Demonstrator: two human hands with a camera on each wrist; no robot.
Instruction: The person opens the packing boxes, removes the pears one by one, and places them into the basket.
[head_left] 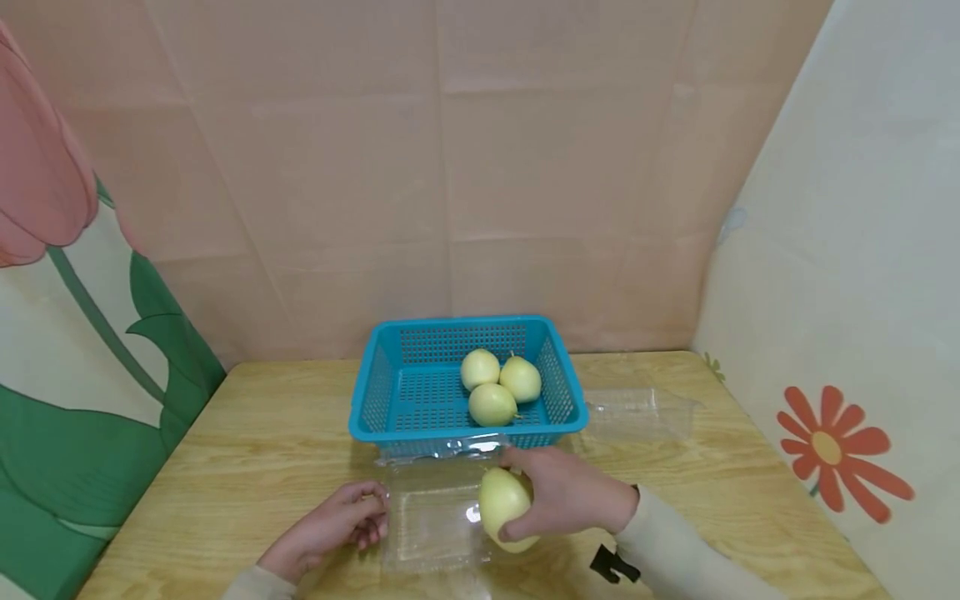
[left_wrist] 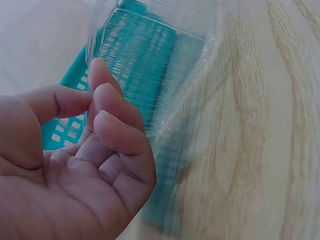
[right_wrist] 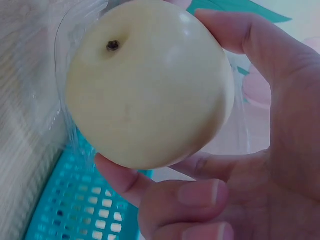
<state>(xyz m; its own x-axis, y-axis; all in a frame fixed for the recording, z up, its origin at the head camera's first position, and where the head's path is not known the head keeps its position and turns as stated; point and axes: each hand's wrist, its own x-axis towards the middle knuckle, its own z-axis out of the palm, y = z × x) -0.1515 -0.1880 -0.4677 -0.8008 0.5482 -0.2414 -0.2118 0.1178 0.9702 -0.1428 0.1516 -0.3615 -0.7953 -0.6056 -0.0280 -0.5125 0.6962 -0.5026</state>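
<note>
My right hand (head_left: 570, 493) grips a pale yellow-green pear (head_left: 501, 504), thumb on one side and fingers on the other. The right wrist view shows the dark dimple of the pear (right_wrist: 150, 95) facing the camera. This pear is over the right part of a clear plastic clamshell box (head_left: 431, 521) lying on the table. At the box's left side is my left hand (head_left: 337, 525), its thumb and fingertips pinching the thin wall of the plastic box (left_wrist: 160, 70). Several fingers of my left hand (left_wrist: 100, 165) are curled.
Behind the box stands a blue perforated basket (head_left: 365, 379) with three pears (head_left: 492, 405) in its right half. Another clear plastic box (head_left: 641, 414) lies to the basket's right on the wooden table (head_left: 277, 442). A small black piece (head_left: 613, 565) shows near my right sleeve.
</note>
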